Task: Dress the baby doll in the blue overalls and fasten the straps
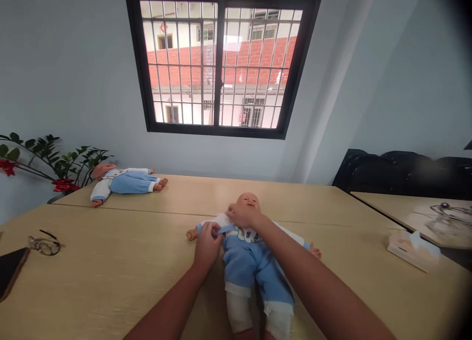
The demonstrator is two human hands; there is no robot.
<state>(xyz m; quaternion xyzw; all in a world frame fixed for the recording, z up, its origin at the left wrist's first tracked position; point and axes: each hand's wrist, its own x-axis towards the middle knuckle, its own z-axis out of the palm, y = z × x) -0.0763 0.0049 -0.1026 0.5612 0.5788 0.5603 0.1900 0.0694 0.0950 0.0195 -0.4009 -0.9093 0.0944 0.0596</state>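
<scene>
A baby doll (241,256) in a white and blue outfit lies on its back on the table before me, head away from me and arms spread. My left hand (208,237) is closed with the fingertips pinching the doll's sleeve (224,228), on the arm at the left. Across the doll's chest reaches my right hand (242,216), its fingers curled closed on the shirt by the shoulder, just below the head (249,200). That hand covers the doll's neck and part of its chest, and its fingertips are partly hidden.
A second doll (129,181) in similar clothes lies at the table's far left, beside a leafy plant (70,158). Eyeglasses (46,244) and a dark flat object (13,271) are at left. At right are a tissue pack (413,249), another table (398,207) and black chairs (405,175).
</scene>
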